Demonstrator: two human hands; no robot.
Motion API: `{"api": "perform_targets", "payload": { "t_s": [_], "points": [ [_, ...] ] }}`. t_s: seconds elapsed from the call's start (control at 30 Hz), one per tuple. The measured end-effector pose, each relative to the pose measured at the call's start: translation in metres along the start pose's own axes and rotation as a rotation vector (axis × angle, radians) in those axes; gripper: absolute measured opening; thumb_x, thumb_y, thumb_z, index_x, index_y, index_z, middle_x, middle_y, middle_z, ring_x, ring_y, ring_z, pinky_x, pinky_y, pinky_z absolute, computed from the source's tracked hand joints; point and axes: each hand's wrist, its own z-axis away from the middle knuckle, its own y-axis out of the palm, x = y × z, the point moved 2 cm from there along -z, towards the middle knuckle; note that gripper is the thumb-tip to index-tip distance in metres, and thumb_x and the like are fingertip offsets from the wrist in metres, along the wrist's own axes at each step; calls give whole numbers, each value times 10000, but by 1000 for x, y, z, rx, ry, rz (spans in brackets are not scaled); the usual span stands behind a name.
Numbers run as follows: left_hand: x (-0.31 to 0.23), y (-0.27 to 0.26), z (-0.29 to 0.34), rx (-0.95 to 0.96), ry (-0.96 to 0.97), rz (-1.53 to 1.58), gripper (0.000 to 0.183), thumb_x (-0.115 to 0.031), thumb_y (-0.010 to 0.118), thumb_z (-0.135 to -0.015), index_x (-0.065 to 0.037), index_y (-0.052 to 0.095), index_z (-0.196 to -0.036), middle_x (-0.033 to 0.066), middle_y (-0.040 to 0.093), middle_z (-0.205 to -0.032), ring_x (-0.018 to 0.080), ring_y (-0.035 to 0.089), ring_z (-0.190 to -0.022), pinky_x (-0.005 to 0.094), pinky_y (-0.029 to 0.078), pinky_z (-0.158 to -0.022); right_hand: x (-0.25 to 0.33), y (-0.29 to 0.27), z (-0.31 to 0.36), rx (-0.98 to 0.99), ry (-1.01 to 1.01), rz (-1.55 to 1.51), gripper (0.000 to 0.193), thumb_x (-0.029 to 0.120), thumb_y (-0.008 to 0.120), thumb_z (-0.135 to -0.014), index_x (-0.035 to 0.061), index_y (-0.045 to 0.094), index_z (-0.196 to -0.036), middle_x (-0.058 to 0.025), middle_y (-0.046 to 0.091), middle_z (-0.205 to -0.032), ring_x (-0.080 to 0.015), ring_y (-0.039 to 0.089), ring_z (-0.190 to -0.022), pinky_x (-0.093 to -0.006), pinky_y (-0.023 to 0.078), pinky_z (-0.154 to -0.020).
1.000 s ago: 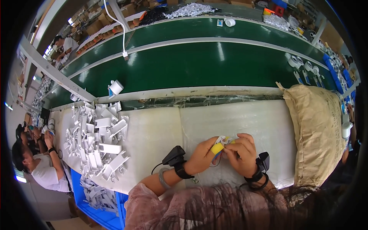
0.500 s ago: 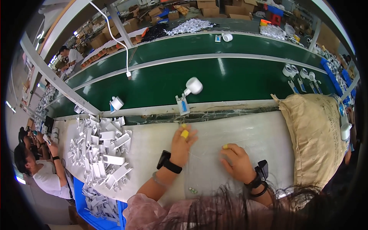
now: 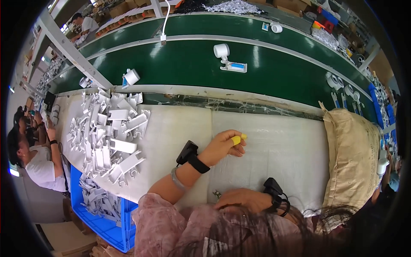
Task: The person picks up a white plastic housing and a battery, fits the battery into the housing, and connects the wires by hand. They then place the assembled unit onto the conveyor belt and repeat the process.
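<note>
My left hand (image 3: 227,144) is over the pale work surface, its fingers loosely bent and apart, with nothing visible between them. Yellow covers wrap two of its fingertips. Close to my body, my right hand (image 3: 244,199) lies low over the surface, back upward. Its fingertips are hidden, so its grip does not show. Just beside its fingers is a small green-and-white part (image 3: 217,194), too small to name. Ahead, on the green belt, lies a white round-headed device (image 3: 221,51) whose open handle shows a blue insert. Neither hand touches it.
White plastic shells (image 3: 122,145) are heaped at the left, above a blue crate (image 3: 124,227) of grey-white parts. A brown sack (image 3: 351,158) stands at the right. More round-headed devices (image 3: 131,77) lie along the green belt (image 3: 180,64). A co-worker (image 3: 43,165) sits at far left.
My left hand has moved right and its fingers have bent. My right hand has drawn back to the small part. The device on the belt has turned and now lies farther from the edge.
</note>
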Motion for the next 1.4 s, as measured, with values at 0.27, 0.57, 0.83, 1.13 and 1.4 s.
{"api": "perform_targets", "payload": {
  "t_s": [0.27,0.57,0.83,1.13,1.4],
  "points": [
    [-20,-31,7,-641,725,-111,302,-71,462,-969,-75,482,-1270,50,552,-1145,130,534,-1056,291,476,-873,2,-35,15,-1078,154,1068,568,95,681,-798,-27,462,-1307,-239,414,-1397,-391,371,-1333,-454,321,-1074],
    [-5,-51,-8,-549,677,-314,302,15,441,-921,-52,555,-1193,43,503,-1191,120,527,-1005,264,446,-893,-11,-33,21,-734,142,1010,497,167,706,-800,45,538,-1251,-163,470,-1369,-360,407,-1309,-469,313,-1079],
    [-5,-38,-9,-430,727,-541,310,119,489,-851,-29,560,-1114,76,472,-1201,158,539,-1034,267,438,-916,-12,-42,24,-542,158,989,474,214,722,-797,87,559,-1223,-131,498,-1333,-329,410,-1318,-464,327,-1076],
    [-5,-36,-7,-423,766,-606,325,112,518,-837,-44,535,-1122,88,491,-1196,184,543,-1040,281,453,-892,-2,-41,23,-558,88,1024,450,168,737,-759,45,580,-1163,-167,527,-1265,-399,470,-1229,-480,404,-986],
    [-7,-29,-2,-491,799,-740,239,68,567,-759,-22,570,-981,118,561,-1058,261,566,-949,321,475,-792,-12,-43,27,-550,47,1018,441,192,738,-762,65,592,-1158,-148,537,-1263,-373,470,-1238,-465,395,-987]
  ]
}}
